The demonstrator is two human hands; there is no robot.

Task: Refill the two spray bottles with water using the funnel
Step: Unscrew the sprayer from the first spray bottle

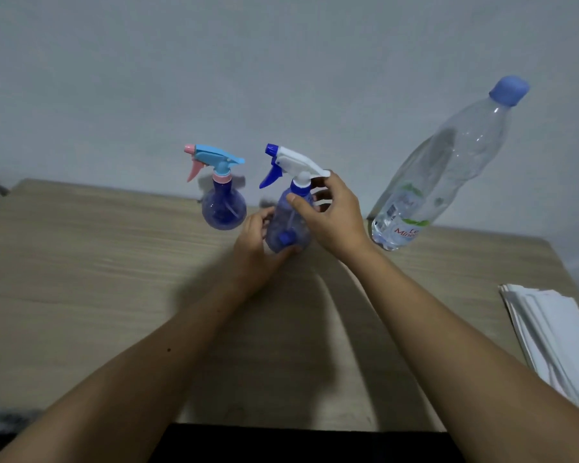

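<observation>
While gripping the white-and-blue spray bottle (286,225) at mid-worktop: left hand (256,243) wrapped round the lower body, right hand (330,215) pinching the collar just under the trigger head, thumb in front, fingers behind. Apparently unscrewing the head, judged from the grip alone. No funnel anywhere in view.

Risks from here:
- Slipping of the smooth rounded body inside the left hand if twisted hard, and tipping toward the pink-and-blue spray bottle (223,202) standing just beside it on the left.
- Dip tube whipping out and flicking leftover drops across the worktop (81,279) once the head comes free.
- Right elbow or forearm knocking the tall, capped water bottle (445,175) standing near on the right; top-heavy by the look of it, easily toppled.
- Spilled water reaching the stack of white paper (555,335) at the right edge.

Count: two spray bottles, both with heads on; one water bottle; one paper stack; zero funnels seen; two hands, both occupied.
</observation>
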